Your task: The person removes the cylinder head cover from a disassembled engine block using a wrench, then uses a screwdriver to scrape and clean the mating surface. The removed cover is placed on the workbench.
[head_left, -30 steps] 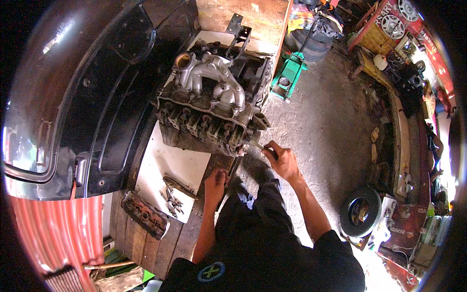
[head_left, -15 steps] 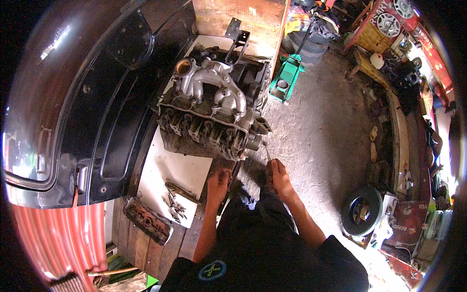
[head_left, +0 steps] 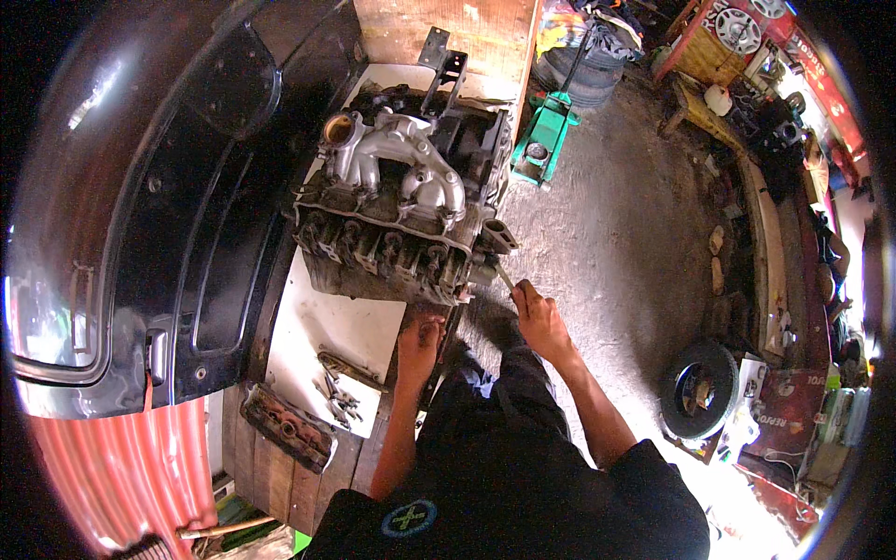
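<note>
A greasy engine (head_left: 373, 252) with a silver intake manifold (head_left: 392, 154) rests on the bench in front of me. My right hand (head_left: 541, 322) is closed around a slim metal tool (head_left: 505, 276), whose exact kind I cannot tell. The tool's far end points at the engine's right end, just below a pipe-like outlet (head_left: 499, 236); whether they touch is unclear. My left hand (head_left: 422, 338) is held with curled fingers just below the engine's near edge. Whatever it may hold is hidden.
Loose metal parts (head_left: 338, 397) lie on a white board (head_left: 327, 322), with a dirty valve cover (head_left: 287, 427) nearby on the planks. A black vehicle panel (head_left: 201, 205) flanks the bench on the left. Right are a green floor jack (head_left: 544, 140) and a tyre (head_left: 698, 390).
My right hand has moved up with the tool, closer to the engine's right end. My left hand has risen slightly, its fingers still curled. The whole view has shifted a little.
</note>
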The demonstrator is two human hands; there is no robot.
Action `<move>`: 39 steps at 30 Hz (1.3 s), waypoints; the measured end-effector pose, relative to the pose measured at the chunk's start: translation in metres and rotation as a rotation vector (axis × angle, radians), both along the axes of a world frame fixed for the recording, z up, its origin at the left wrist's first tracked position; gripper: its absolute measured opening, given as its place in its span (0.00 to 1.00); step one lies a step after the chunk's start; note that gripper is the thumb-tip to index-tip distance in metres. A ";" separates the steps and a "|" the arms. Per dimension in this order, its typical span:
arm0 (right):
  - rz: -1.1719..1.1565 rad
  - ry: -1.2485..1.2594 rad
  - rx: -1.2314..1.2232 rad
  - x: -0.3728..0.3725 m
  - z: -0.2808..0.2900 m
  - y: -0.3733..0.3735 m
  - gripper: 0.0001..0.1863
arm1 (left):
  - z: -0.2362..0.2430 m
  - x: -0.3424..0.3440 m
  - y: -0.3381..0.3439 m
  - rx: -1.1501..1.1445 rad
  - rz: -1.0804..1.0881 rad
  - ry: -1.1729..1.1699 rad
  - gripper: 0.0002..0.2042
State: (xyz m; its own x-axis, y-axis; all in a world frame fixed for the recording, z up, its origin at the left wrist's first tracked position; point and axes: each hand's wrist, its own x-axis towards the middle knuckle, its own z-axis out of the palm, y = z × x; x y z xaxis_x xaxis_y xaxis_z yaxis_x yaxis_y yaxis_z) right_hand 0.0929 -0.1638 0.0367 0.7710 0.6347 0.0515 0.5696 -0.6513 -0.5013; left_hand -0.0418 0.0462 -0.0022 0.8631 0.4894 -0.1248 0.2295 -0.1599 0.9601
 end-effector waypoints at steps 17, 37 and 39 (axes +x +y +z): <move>-0.359 0.314 0.220 0.020 -0.028 -0.011 0.10 | 0.013 0.005 0.007 0.049 -0.019 0.049 0.07; -0.134 0.328 0.367 0.051 0.059 -0.031 0.16 | 0.052 0.031 -0.019 0.274 0.141 0.029 0.08; -0.059 0.318 0.307 0.068 0.047 -0.032 0.15 | 0.054 0.034 -0.025 0.222 0.215 0.005 0.08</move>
State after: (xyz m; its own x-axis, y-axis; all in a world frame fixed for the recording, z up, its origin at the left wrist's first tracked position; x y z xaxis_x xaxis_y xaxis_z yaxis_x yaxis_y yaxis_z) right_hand 0.1614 -0.1954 0.0841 0.8133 0.5817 -0.0144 0.3227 -0.4714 -0.8208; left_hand -0.0079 0.0217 0.0515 0.7365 0.6764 0.0013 0.2858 -0.3129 0.9058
